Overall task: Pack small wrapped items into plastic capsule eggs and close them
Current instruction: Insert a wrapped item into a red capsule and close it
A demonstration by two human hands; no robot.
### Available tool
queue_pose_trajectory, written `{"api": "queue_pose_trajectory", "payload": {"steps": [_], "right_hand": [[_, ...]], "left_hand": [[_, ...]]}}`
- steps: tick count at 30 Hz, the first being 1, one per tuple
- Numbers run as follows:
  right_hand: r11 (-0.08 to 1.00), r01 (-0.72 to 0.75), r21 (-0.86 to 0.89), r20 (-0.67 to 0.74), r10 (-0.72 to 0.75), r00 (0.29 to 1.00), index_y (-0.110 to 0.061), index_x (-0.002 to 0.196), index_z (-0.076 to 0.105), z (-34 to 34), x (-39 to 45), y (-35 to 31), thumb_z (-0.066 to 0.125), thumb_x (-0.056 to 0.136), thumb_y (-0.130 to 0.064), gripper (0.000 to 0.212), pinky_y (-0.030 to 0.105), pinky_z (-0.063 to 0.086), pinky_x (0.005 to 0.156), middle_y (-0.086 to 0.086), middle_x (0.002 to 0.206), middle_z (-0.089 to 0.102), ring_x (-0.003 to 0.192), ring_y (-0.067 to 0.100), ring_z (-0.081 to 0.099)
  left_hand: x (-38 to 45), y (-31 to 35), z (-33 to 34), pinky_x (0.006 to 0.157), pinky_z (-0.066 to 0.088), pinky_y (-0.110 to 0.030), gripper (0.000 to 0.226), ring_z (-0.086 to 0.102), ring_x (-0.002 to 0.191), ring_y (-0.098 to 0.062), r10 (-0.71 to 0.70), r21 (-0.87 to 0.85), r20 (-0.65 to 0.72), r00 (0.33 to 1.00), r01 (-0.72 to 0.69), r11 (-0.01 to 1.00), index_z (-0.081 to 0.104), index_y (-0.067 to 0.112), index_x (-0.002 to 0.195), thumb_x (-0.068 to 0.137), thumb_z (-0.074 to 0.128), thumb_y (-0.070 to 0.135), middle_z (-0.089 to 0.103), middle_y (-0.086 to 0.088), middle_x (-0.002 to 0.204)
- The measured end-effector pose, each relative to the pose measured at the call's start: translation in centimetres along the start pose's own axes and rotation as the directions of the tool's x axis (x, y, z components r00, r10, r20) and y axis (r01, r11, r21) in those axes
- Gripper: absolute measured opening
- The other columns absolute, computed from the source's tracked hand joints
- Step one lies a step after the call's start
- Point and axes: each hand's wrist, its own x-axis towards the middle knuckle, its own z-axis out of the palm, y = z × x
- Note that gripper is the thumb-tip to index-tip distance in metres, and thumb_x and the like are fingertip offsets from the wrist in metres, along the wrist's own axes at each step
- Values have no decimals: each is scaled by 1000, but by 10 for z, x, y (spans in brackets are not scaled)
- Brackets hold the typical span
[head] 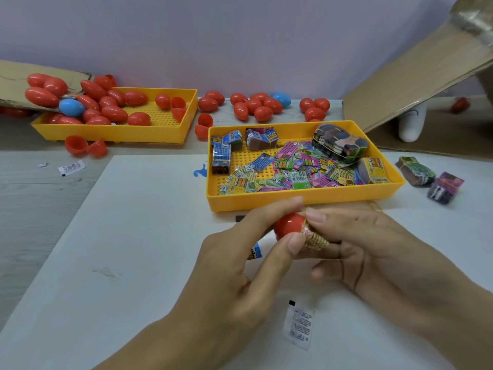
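My left hand (234, 263) grips a red capsule egg half (289, 222) between thumb and fingers, just in front of the near yellow tray (266, 202). My right hand (373, 249) pinches a small wrapped item (316, 240) with a tan ribbed surface, held against the egg's open end. That tray holds several loose colourful wrapped packets (293, 169) and banded bundles. A blue packet (256, 252) lies on the white board partly under my left hand.
A second yellow tray (117, 129) at the back left holds red eggs and one blue egg (70, 106). More eggs (256, 105) lie along the wall. Open halves (82, 146) rest nearby. Cardboard box (413, 84) at right, bundles (429, 180) beside the tray, white sachet (300, 325) near me.
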Motion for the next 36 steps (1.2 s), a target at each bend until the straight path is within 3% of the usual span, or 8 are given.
{"api": "queue_pose_trajectory", "payload": {"steps": [3, 6, 10, 14, 19, 25, 36], "right_hand": [[1000, -2, 14, -42, 3, 999, -7, 91, 79, -2, 1, 1, 73, 73, -26, 27, 21, 54, 48, 14, 89, 76, 72, 18, 74], [1000, 0, 7, -70, 0, 998, -6, 96, 79, -3, 2, 0, 80, 74, -24, 28, 21, 55, 50, 17, 94, 75, 75, 17, 72], [999, 31, -26, -69, -33, 997, -10, 97, 80, -2, 0, -3, 79, 74, -28, 29, 21, 55, 49, 12, 94, 77, 71, 13, 72], [999, 17, -34, -78, -20, 997, -6, 97, 78, -3, -1, -4, 81, 74, -25, 30, 23, 55, 47, 15, 96, 76, 72, 17, 73], [999, -35, -17, -32, 34, 999, -7, 103, 77, -6, 0, -6, 78, 74, -22, 33, 22, 55, 47, 14, 101, 75, 72, 17, 74], [998, -59, 16, -14, 59, 998, -8, 101, 78, -8, 0, -5, 77, 77, -22, 29, 21, 54, 47, 9, 92, 75, 73, 17, 74], [998, -41, -43, -40, 39, 998, -8, 93, 79, -7, -1, -7, 82, 72, -22, 25, 20, 53, 45, 11, 88, 76, 76, 18, 75]], "left_hand": [[2, 1, -1, 95, 46, -14, 39, 60, 119, -1, -8, -13, 16, 1000, 8, 1000, 61, 20, 131, 93, 58, 29, 67, 14, 125], [4, -1, 1, 101, 46, -22, 44, 58, 124, -11, 27, -21, 12, 1000, -27, 999, 59, 18, 133, 90, 63, 25, 63, 7, 129], [3, -5, 0, 95, 52, -33, 42, 65, 113, -18, 60, -56, -78, 995, -65, 996, 62, 18, 126, 85, 70, 23, 68, 5, 118], [2, -4, -2, 97, 52, -27, 40, 66, 112, -9, 36, -48, -108, 993, -42, 998, 67, 20, 118, 80, 74, 28, 71, 8, 119], [2, -1, -1, 100, 47, -18, 44, 61, 119, -2, 70, 22, -61, 996, -68, 997, 64, 12, 122, 81, 71, 27, 66, 10, 123], [2, -1, 0, 99, 46, -16, 44, 60, 120, -1, 88, 76, -46, 995, -85, 993, 63, 11, 122, 83, 76, 26, 64, 10, 125], [5, -4, -1, 99, 47, -16, 40, 61, 119, -1, -4, -47, 17, 1000, 5, 999, 66, 13, 123, 84, 67, 22, 67, 10, 125]]}}
